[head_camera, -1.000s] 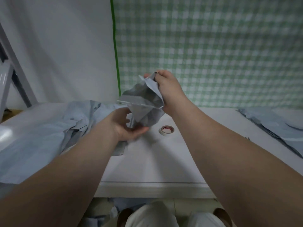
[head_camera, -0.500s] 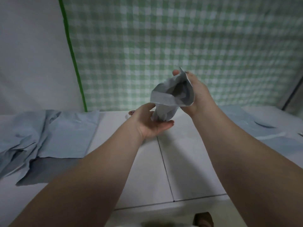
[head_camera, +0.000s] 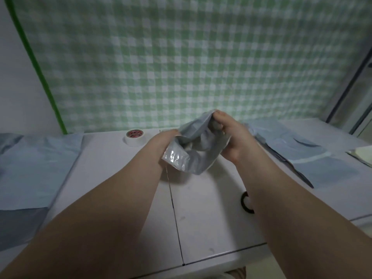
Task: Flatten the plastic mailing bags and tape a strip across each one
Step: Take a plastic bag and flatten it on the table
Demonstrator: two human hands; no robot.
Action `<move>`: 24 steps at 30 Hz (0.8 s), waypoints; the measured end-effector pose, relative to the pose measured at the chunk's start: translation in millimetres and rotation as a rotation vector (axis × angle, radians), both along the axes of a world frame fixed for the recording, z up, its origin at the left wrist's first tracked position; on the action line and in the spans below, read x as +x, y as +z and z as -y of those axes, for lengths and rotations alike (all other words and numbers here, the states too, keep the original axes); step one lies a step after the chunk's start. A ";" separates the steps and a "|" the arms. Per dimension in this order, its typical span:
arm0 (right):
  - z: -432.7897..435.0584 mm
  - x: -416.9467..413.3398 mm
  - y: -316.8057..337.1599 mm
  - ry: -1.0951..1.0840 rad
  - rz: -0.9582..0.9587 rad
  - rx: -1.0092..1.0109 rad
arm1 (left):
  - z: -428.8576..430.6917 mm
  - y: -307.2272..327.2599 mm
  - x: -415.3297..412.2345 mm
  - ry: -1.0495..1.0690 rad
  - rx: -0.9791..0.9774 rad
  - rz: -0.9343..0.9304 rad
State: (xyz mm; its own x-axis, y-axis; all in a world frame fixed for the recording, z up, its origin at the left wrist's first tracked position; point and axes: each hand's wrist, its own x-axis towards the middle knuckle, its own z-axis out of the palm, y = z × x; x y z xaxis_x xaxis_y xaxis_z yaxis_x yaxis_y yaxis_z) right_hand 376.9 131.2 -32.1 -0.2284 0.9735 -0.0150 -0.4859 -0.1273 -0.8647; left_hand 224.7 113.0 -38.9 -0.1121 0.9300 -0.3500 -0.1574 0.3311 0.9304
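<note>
A crumpled grey plastic mailing bag (head_camera: 196,151) hangs just above the middle of the white table (head_camera: 203,214). My left hand (head_camera: 161,144) grips its left edge. My right hand (head_camera: 228,137) pinches its top right edge, fingers curled over the plastic. A white roll of tape (head_camera: 135,137) with a red-printed core lies on the table behind and left of my left hand.
Flat grey mailing bags lie in a pile on the left (head_camera: 34,170) and another on the right (head_camera: 298,152). A black ring (head_camera: 246,202) shows beside my right forearm. A green checked curtain (head_camera: 191,63) hangs behind the table.
Both hands came down toward the table with the bag. My left hand went from cupping under the bag to gripping its left edge. The view swung further right.
</note>
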 end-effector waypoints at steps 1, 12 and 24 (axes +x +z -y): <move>2.5 3.0 -2.4 -0.011 0.042 0.024 | 0.8 0.8 -1.6 -0.016 0.000 0.009; 45.3 9.3 -13.2 -0.244 0.863 0.307 | 40.8 -0.1 -24.3 -0.145 -0.060 -0.168; 101.7 11.0 -10.7 -0.054 1.724 0.371 | 96.6 -1.1 -32.6 -0.251 0.036 -0.637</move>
State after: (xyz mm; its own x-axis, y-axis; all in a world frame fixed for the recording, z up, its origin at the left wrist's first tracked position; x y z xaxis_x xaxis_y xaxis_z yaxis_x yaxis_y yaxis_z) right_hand 387.8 29.5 -42.8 -0.1631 0.9864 0.0210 0.9310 0.1609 -0.3278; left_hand 192.1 16.4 -40.0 -0.0658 0.9646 -0.2555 0.5020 0.2533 0.8270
